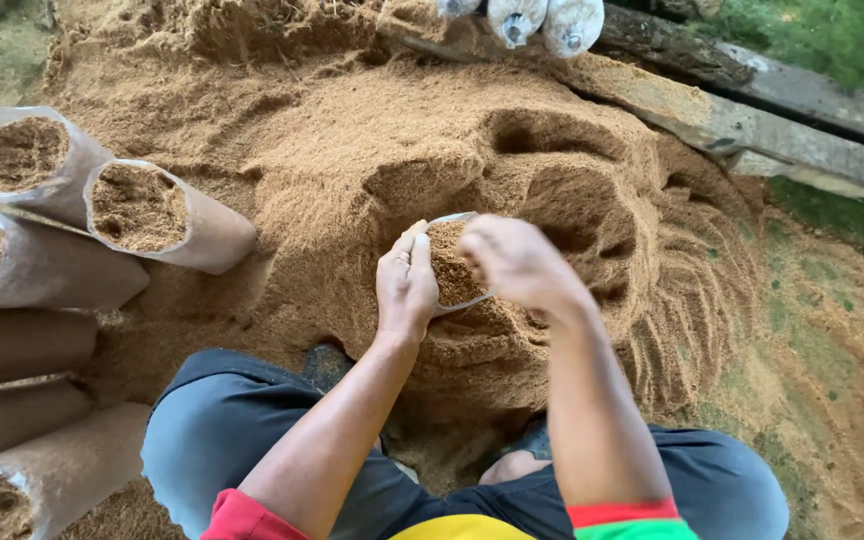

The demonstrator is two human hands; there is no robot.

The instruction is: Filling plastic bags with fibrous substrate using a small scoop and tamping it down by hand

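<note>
- the clear plastic bag point(455, 262) sits half-sunk in the sawdust heap point(372, 160), right in front of the squatting person, between the two hands; its open mouth faces up and a little away from the person, and it is partly filled with the same brown sawdust.
- the bag's long axis runs down into the pile, so only the rim and upper wall show.
- the left hand point(405, 285) lies flat against the bag's near-left rim, fingers together and extended, pressed to the plastic and steadying the mouth rather than closed around it.
- the right hand point(517, 262) hangs over the mouth's right side, seen from the back and somewhat blurred; fingers curl down and inward toward the opening, but i cannot tell whether they clutch sawdust or grip the rim.
- both hands touch or nearly touch the bag; the left is the one clearly on it.
- further out on the left, several filled bags point(142, 210) lie stacked on their sides, mouths open.
- scooped hollows mark the heap behind the bag; wooden planks point(752, 120) edge it at upper right.
</note>
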